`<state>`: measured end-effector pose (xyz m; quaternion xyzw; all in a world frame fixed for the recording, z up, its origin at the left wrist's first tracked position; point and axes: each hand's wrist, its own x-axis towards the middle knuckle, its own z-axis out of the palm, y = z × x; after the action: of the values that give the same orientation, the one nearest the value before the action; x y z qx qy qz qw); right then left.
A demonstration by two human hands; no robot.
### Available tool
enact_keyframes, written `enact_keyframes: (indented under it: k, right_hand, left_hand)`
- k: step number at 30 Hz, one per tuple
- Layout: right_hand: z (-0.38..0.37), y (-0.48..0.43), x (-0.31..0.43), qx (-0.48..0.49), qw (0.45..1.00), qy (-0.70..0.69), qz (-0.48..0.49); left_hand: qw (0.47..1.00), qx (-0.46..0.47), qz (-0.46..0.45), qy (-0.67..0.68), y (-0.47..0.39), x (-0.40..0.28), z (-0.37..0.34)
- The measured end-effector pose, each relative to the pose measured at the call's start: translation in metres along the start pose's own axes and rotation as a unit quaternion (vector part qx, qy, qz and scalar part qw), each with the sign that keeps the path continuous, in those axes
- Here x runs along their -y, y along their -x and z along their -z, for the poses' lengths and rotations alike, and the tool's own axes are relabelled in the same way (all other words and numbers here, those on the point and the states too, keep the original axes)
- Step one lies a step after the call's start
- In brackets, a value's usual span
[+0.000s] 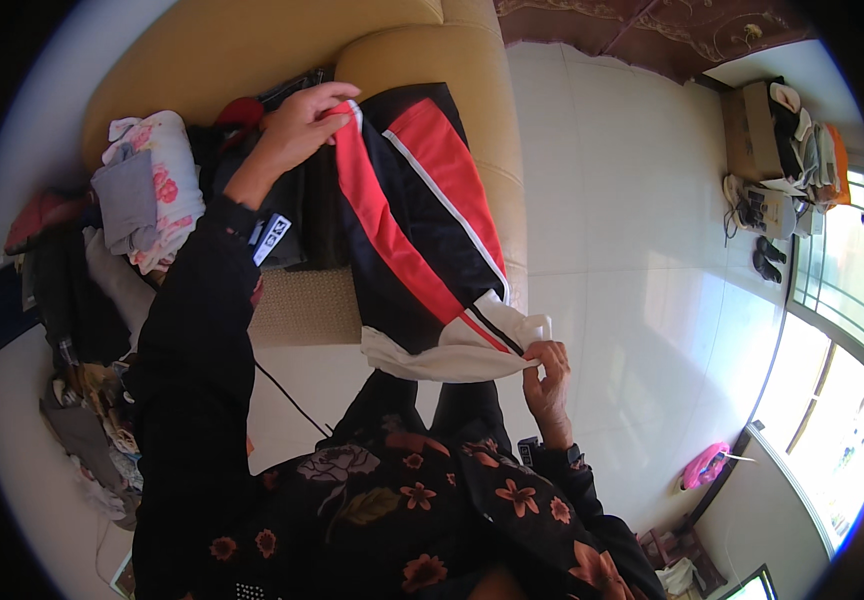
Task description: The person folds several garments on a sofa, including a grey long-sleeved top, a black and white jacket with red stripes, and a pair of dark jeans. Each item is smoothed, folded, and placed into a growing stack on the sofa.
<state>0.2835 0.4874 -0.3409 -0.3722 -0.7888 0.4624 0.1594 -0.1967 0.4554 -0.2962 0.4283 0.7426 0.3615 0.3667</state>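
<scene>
A black, red and white sports garment [394, 255] lies spread over the arm end of a tan sofa, its white lower part [432, 360] hanging past the front edge. My left hand [300, 127] pinches the far end of one red panel between thumb and fingers. At the near right corner, my right hand [548, 375] grips the white edge, where a narrow black and red stripe ends. A second red panel [450, 180], edged in white, runs along the garment's right side. Whether it is trousers or a top, I cannot tell.
Dark clothes [319, 210] and a red item [240, 118] lie on the sofa [402, 56] left of the garment. Farther left are a folded floral cloth [184, 180] and heaped clothes [64, 277]. Across the tiled floor [604, 300] stand a loaded cardboard box [754, 127] and dark shoes [768, 260].
</scene>
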Motion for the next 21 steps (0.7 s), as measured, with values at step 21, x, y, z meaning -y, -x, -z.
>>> enact_keyframes:
  k: [21]
  right_hand:
    - [-0.004, -0.006, 0.003, 0.006, 0.999, 0.032, -0.032]
  left_hand:
    - [0.975, -0.139, -0.047, -0.167, -0.05, 0.108, -0.029]
